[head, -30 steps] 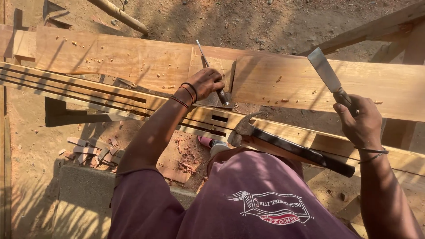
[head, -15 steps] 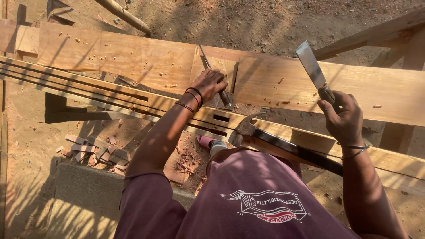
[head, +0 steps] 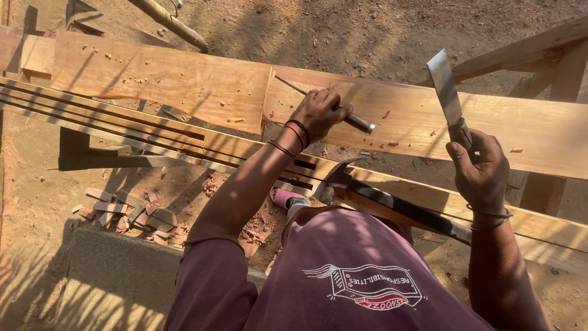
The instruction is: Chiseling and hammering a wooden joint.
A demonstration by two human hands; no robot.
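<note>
Below the planks I see a heap of wood offcuts (head: 125, 211) on the sandy ground (head: 37, 178), beside reddish shavings (head: 257, 230). A pole (head: 168, 23) lies at the top (partly cut off), and a concrete block (head: 116, 279) lies nearest me.

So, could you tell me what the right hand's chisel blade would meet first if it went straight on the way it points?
Probably nothing: the right hand holds the chisel blade up and away, above the plank, though depth is unclear.

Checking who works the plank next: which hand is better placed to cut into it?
Probably the left hand: it rests on the plank, holding a thin chisel against the wood. The right hand holds the broad chisel raised, blade upward, clear of the wood.
</note>
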